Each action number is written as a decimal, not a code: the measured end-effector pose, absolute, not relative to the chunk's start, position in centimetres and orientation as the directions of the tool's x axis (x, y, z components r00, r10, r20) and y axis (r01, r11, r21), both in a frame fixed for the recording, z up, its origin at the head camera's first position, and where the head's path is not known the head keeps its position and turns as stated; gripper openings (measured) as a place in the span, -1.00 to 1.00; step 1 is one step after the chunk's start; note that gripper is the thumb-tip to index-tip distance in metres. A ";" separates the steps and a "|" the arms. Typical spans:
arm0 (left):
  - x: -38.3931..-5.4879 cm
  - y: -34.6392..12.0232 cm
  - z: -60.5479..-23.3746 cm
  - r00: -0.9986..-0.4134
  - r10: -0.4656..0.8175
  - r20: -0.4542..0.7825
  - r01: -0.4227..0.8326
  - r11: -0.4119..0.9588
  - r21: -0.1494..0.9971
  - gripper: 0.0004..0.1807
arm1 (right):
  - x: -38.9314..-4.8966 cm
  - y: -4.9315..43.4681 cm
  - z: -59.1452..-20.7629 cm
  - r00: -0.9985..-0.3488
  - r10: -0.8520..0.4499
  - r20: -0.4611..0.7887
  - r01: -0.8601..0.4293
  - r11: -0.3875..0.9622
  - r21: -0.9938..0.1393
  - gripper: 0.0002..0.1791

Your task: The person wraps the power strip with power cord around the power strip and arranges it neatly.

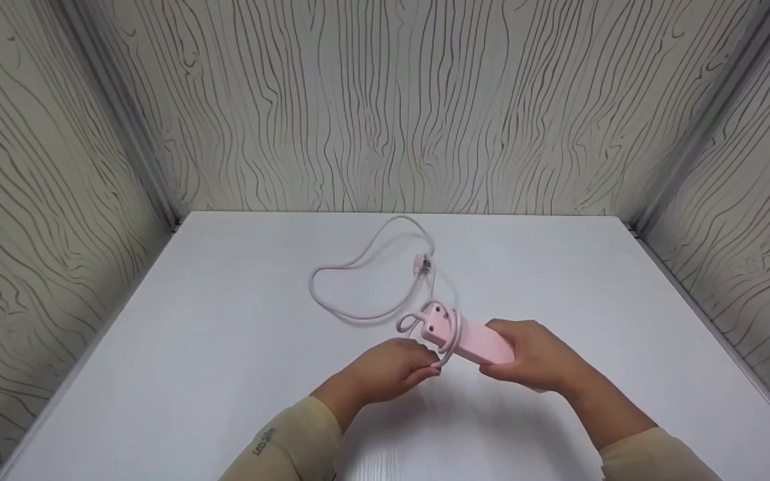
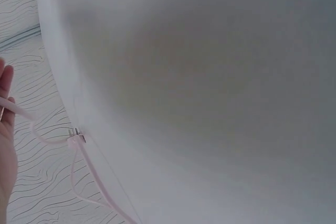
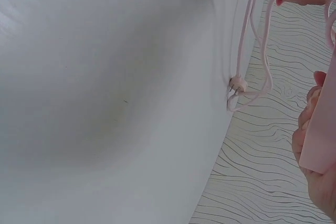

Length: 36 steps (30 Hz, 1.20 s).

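Hold the pink power strip [image 1: 484, 342] steady, gripped by right hand [image 1: 533, 355] — guide cord [image 1: 457, 331], pinched by left hand [image 1: 392, 367], around without kinks.

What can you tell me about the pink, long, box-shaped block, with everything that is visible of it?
The pink, long, box-shaped block looks smooth and plastic, with small dark spots at one end. It is held above the flat white table, lying slantwise in the head view, its spotted end toward the upper left. The person's right hand grips the other end. A thin, pale pink cord loops around it near the spotted end.
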<state>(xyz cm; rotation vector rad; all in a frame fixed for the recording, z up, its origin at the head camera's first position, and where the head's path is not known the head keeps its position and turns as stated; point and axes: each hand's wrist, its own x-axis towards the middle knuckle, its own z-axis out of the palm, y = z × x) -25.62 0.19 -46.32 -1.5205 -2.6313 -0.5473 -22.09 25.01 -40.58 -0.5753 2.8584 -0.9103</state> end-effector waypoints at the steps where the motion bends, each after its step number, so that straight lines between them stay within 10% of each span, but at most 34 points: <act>1: -25.6 0.2 -46.3 -0.508 0.832 0.221 0.852 0.448 0.272 -0.58 | -22.1 25.0 -40.6 -0.921 -0.388 0.030 -0.334 0.747 -0.575 -0.69; 15: -25.8 0.0 -46.1 -0.443 0.872 0.211 0.866 0.354 0.353 -0.55 | -21.9 25.8 -40.6 -0.828 -0.558 0.047 -0.475 0.654 -0.589 -0.71; 19: -25.5 0.0 -46.1 -0.419 0.881 0.218 0.902 0.376 0.212 -0.60 | -21.7 25.8 -40.3 -0.800 -0.597 0.051 -0.494 0.608 -0.622 -0.71; 26: -25.5 0.1 -46.4 -0.593 0.801 0.086 0.782 0.547 0.299 -0.47 | -21.3 24.8 -39.7 -0.727 -0.687 0.005 -0.522 0.547 -0.654 -0.72; 33: -26.7 0.4 -46.0 -0.292 0.956 -0.013 0.894 0.268 -0.360 -0.76 | -20.8 24.1 -40.3 -0.696 -0.710 -0.105 -0.497 0.583 -0.643 -0.75; 36: -27.1 0.7 -45.1 -0.257 0.965 -0.050 0.856 0.204 -0.475 -0.78 | -20.6 23.7 -40.5 -0.690 -0.712 -0.130 -0.491 0.592 -0.639 -0.77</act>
